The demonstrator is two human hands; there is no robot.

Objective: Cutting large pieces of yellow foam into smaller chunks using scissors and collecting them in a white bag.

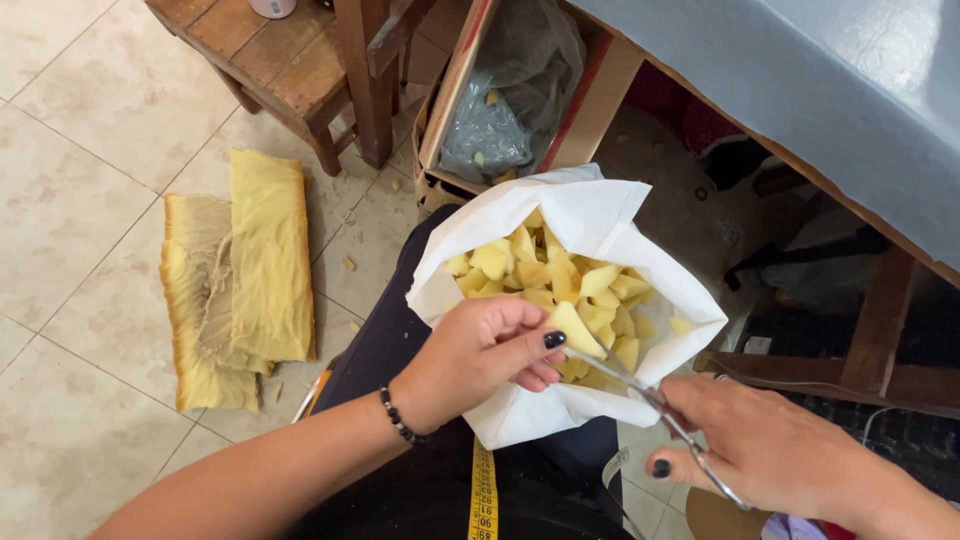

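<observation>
A white bag (598, 218) stands open on my lap, filled with several small yellow foam pieces (553, 276). My left hand (478, 355) pinches one yellow foam piece (573, 326) just over the bag's near rim. My right hand (765, 448) grips a pair of metal scissors (640, 392) by the handles, and the blades reach up to that foam piece. A dark bead bracelet sits on my left wrist.
Two yellow foam slabs (240, 275) lie on the tiled floor at left. A wooden stool (300, 70) stands behind them, beside a cardboard box with a plastic bag (510, 110). A blue-covered table (820, 90) runs along the right. A yellow tape measure (484, 500) lies on my lap.
</observation>
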